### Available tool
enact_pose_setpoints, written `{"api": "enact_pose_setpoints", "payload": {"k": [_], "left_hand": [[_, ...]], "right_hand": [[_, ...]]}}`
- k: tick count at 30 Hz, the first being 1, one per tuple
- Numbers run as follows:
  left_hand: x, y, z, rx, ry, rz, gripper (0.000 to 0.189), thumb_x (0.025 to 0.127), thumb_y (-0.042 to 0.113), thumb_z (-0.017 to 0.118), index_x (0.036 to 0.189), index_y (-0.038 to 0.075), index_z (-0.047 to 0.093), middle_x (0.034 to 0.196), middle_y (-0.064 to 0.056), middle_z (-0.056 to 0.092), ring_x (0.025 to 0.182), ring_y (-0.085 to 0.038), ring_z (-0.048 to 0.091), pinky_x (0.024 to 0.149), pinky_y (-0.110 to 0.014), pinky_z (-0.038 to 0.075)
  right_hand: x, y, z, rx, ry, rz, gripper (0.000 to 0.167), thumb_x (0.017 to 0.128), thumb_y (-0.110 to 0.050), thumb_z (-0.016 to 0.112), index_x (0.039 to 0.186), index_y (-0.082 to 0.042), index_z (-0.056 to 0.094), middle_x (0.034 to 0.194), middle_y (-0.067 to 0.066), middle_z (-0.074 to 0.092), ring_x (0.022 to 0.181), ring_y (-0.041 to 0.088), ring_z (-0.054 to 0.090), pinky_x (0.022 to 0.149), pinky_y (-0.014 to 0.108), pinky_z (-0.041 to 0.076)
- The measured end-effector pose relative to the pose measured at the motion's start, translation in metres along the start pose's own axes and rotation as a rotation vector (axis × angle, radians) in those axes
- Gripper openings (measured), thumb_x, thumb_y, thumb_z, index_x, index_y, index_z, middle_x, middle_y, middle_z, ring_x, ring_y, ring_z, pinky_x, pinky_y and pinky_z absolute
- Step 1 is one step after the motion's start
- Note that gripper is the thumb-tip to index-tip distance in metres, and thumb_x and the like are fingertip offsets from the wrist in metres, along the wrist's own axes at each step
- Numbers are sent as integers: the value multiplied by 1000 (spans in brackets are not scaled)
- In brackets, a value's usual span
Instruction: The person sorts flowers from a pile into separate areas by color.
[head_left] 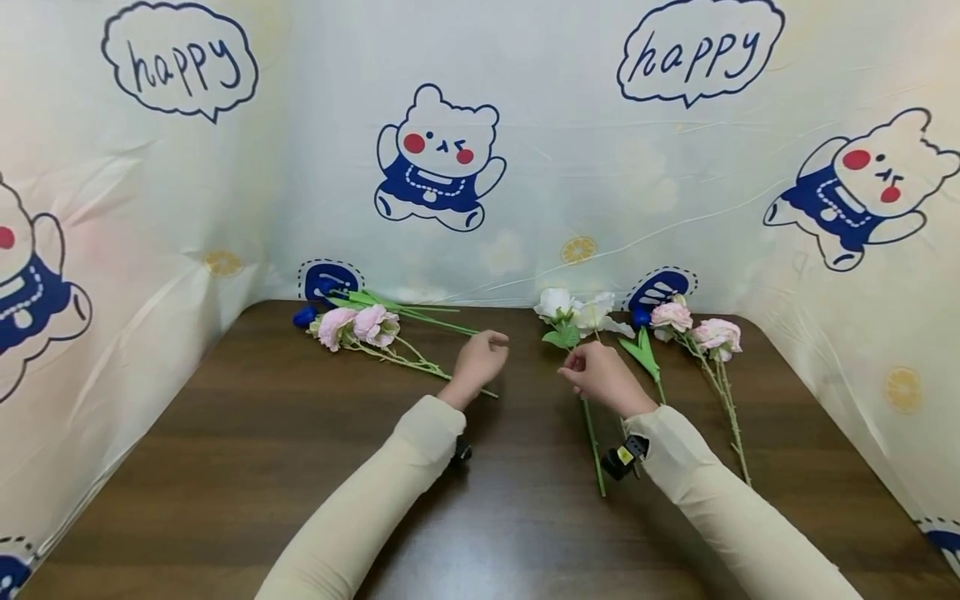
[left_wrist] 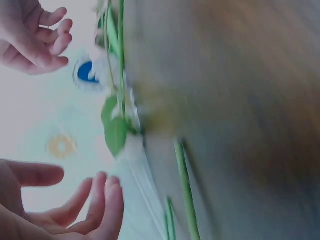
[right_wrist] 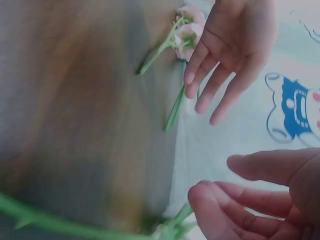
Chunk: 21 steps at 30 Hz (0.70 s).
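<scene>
My left hand (head_left: pixel 480 362) hovers over the stem ends of the left-hand flowers, its fingers loosely bent and nothing in them. Those flowers are two pink blooms (head_left: pixel 377 325) and blue tulips (head_left: pixel 304 317), lying with stems pointing right. Over the white flowers' stems (head_left: pixel 594 454) hangs my right hand (head_left: pixel 603 379). Thumb and fingers of that hand (right_wrist: pixel 260 200) stand apart, empty, in the right wrist view. White flowers (head_left: pixel 557 303) with a green leaf (head_left: pixel 562 336) lie just beyond it. Beside them rest a blue tulip (head_left: pixel 641 317) and pink flowers (head_left: pixel 717 335).
A brown wooden table (head_left: pixel 247 467) carries all the flowers. Behind and beside it hangs a pale curtain (head_left: pixel 322 167) printed with bears and "happy" bubbles. A small black camera (head_left: pixel 626 457) is strapped to the right wrist.
</scene>
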<state>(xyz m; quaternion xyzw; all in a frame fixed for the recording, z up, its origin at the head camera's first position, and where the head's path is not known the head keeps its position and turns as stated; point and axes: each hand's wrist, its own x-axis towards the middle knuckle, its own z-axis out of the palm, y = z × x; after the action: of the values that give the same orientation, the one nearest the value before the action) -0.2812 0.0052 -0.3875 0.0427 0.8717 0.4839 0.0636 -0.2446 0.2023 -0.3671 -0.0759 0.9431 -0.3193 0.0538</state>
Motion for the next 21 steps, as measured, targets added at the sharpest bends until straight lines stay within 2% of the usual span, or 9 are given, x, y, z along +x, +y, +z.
{"api": "enact_pose_setpoints", "payload": {"k": [2, 4, 7, 9, 13, 17, 21], "left_hand": [[5, -5, -13, -125, 42, -46, 31, 96, 15, 45, 124, 10, 58, 122, -15, 58, 107, -29, 57, 78, -37, 47], [12, -9, -25, -271, 88, -91, 31, 97, 13, 44, 125, 9, 57, 123, -18, 56, 105, -29, 56, 79, -38, 45], [24, -16, -40, -489, 156, -157, 34, 98, 11, 44, 130, 6, 53, 126, -18, 53, 105, -28, 52, 91, -42, 45], [32, -22, -48, -584, 205, -180, 38, 98, 10, 43, 135, 4, 48, 129, -19, 51, 109, -30, 51, 101, -44, 43], [44, -34, -59, -671, 277, -213, 44, 99, 9, 40, 142, 2, 36, 138, -19, 45, 124, -33, 46, 107, -43, 38], [52, -44, -62, -744, 326, -255, 49, 99, 11, 40, 146, 3, 28, 142, -18, 43, 128, -30, 44, 108, -42, 37], [54, -50, -66, -814, 359, -319, 51, 99, 12, 40, 147, 5, 27, 142, -15, 44, 129, -26, 44, 109, -38, 36]], "right_hand": [[10, -12, 2, -39, 16, -59, 17, 90, -16, 62, 90, 0, 68, 75, 14, 67, 58, 14, 59, 52, 24, 48], [23, -26, 6, -87, 42, -125, 15, 89, -16, 64, 88, -1, 68, 74, 11, 67, 59, 13, 58, 54, 24, 47], [47, -46, 16, -156, 94, -222, 12, 88, -15, 65, 85, -4, 69, 75, 7, 68, 62, 14, 59, 59, 26, 49], [65, -58, 25, -201, 123, -265, 11, 88, -15, 64, 87, -6, 70, 79, 6, 69, 66, 15, 60, 63, 28, 50], [104, -75, 46, -276, 113, -311, 17, 92, -17, 60, 102, -7, 69, 96, 7, 70, 84, 19, 65, 75, 33, 54], [138, -91, 65, -349, 59, -338, 33, 94, -19, 58, 123, -5, 60, 121, 10, 63, 108, 22, 62, 92, 36, 51], [161, -102, 83, -416, 8, -362, 38, 95, -17, 56, 130, -3, 53, 128, 13, 59, 112, 24, 60, 95, 36, 50]]}}
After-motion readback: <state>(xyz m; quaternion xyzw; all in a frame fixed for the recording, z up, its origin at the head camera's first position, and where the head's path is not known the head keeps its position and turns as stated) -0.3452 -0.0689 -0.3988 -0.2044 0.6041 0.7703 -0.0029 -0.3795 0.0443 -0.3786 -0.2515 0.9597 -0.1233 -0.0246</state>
